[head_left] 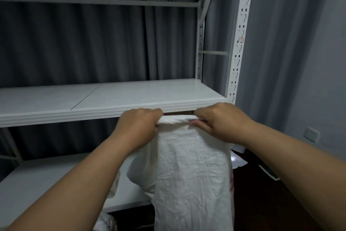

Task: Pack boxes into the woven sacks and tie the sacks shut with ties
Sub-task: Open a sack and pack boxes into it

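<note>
Just below the front edge of the white shelf (112, 112), both hands hold up a white woven sack (191, 170) by its top hem. The left hand (138, 127) has its fingers curled over the rolled hem at one end, and the right hand (219, 122) pinches the other end, so the hem is stretched flat between them while the rest of the sack hangs down crumpled in front of the lower shelf (37, 184). Whether anything is inside cannot be told; no boxes and no ties are in view.

The step looks like opening or spreading the mouth. To do it well, the two layers of the hem should be parted with the thumbs instead of being gripped together, and the hands kept level so the mouth opens evenly. Letting the bottom rest on the lower shelf or floor would free one hand for loading.

A smudge of red print shows on the sack's right edge (231, 182), too blurred to read. A small red mark sits on the rack's upright post (240, 39), also unreadable.
</note>
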